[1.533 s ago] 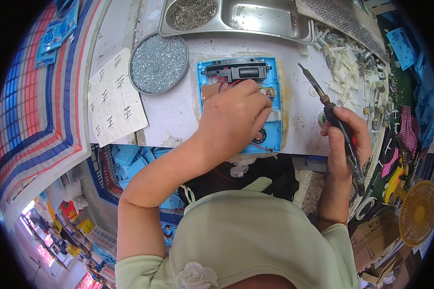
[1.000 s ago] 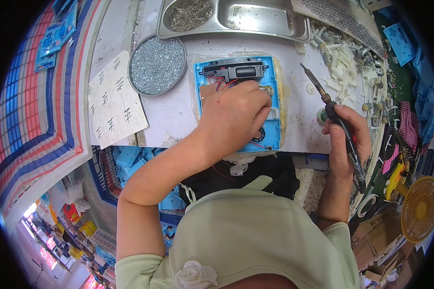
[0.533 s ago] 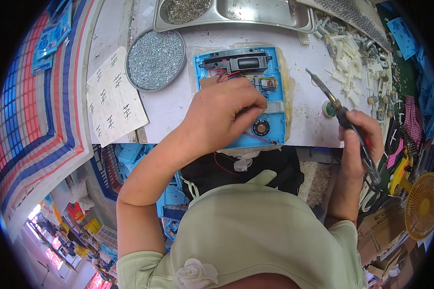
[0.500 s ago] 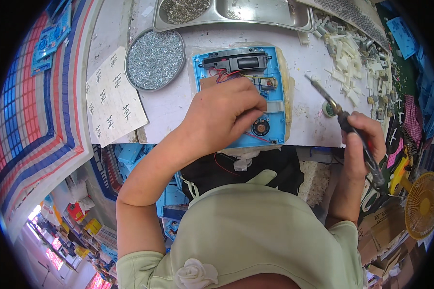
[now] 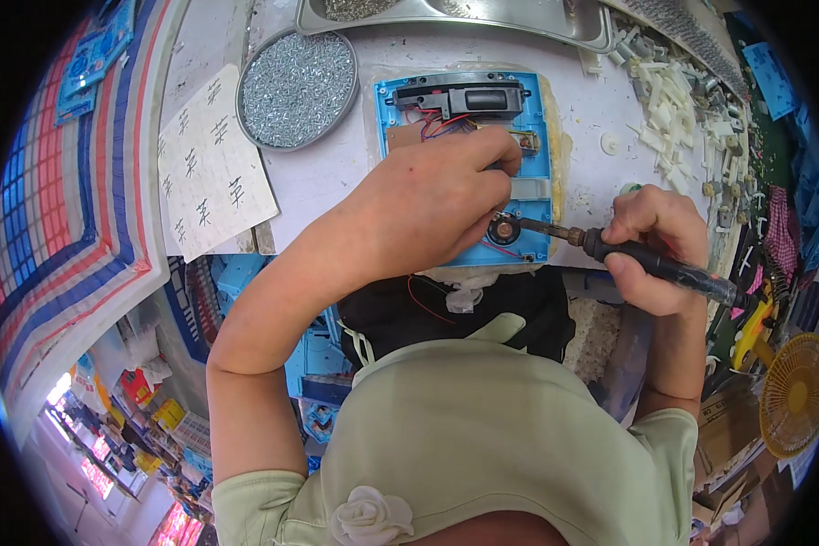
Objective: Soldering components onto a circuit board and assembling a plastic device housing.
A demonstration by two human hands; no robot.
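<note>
A blue plastic casing (image 5: 535, 167) lies on the table, holding a black module (image 5: 484, 100), thin red and blue wires, and a small round speaker (image 5: 503, 233). Over its middle, my left hand (image 5: 441, 196) is closed with the fingertips pinched just above the speaker. Whatever they grip is hidden behind the fingers. My right hand (image 5: 662, 244) grips the dark handle of a soldering iron (image 5: 693, 278), which points left. The iron's tip reaches the speaker's upper edge beside my left fingertips; whether it touches cannot be made out.
A round dish of small silvery screws (image 5: 298, 89) stands left of the casing, by a handwritten paper sheet (image 5: 211, 173). A metal tray (image 5: 519, 29) sits at the back. White plastic pieces (image 5: 662, 114) are heaped at the right, with a yellow fan (image 5: 794, 396) lower down.
My right hand has swung the soldering iron leftward and down, from beside the casing to the speaker. My left hand stays over the casing, still pinched. The whole view has shifted slightly.
</note>
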